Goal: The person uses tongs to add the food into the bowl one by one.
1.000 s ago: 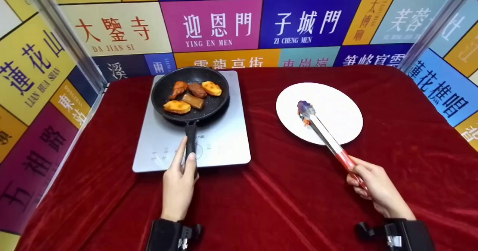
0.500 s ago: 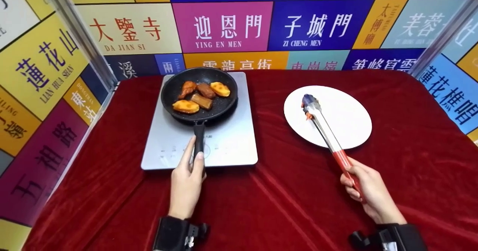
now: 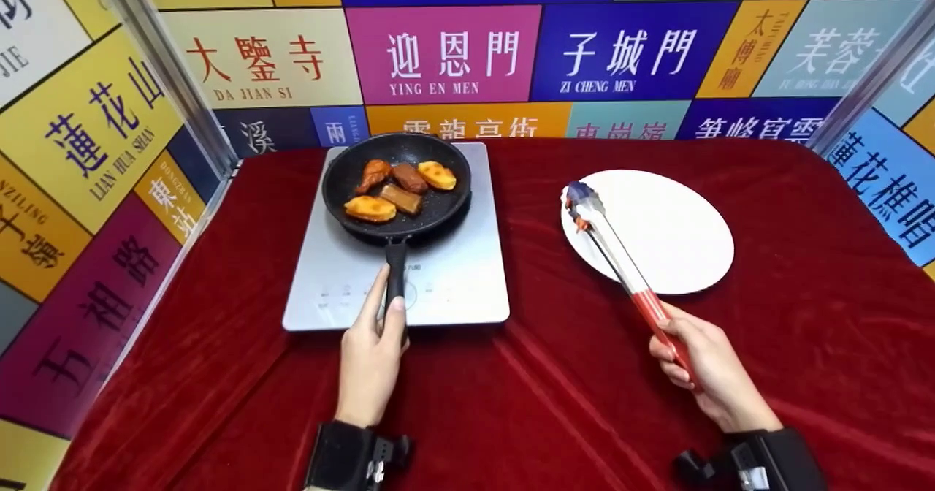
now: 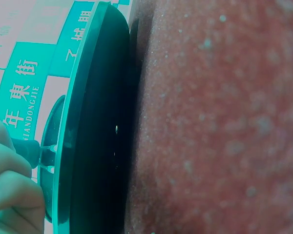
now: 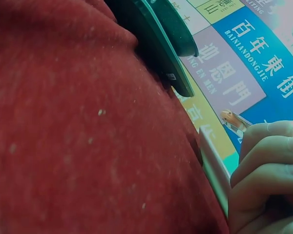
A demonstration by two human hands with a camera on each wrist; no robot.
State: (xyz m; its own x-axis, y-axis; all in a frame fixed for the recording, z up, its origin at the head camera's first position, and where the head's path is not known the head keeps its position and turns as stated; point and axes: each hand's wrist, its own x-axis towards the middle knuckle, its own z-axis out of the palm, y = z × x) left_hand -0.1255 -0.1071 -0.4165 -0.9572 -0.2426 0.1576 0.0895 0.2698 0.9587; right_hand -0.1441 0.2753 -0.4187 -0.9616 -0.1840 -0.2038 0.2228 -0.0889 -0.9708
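Note:
My left hand (image 3: 371, 363) grips the black handle (image 3: 395, 264) of a frying pan (image 3: 438, 212) on a silver induction cooker (image 3: 467, 286). In the pan lie two yellow-orange pieces (image 3: 370, 209), a reddish-brown piece (image 3: 375, 173) and two brown pieces (image 3: 409, 178). My right hand (image 3: 712, 363) holds red-handled metal tongs (image 3: 615, 246) by the grip. Their tips, over the left rim of a white plate (image 3: 672, 235), pinch a small orange and dark piece of food (image 3: 581, 223). In the right wrist view that orange piece (image 5: 229, 118) shows beyond my curled fingers (image 5: 263, 168).
A dark red cloth (image 3: 540, 374) with folds covers the table. Printed panels (image 3: 445, 52) stand behind and at both sides, with metal corner posts (image 3: 191, 104). A gap of red cloth lies between the cooker and the plate.
The tongs, with the food in their tips, have moved left from over the plate to its left rim. The left hand stays on the pan handle. The head view has shifted slightly.

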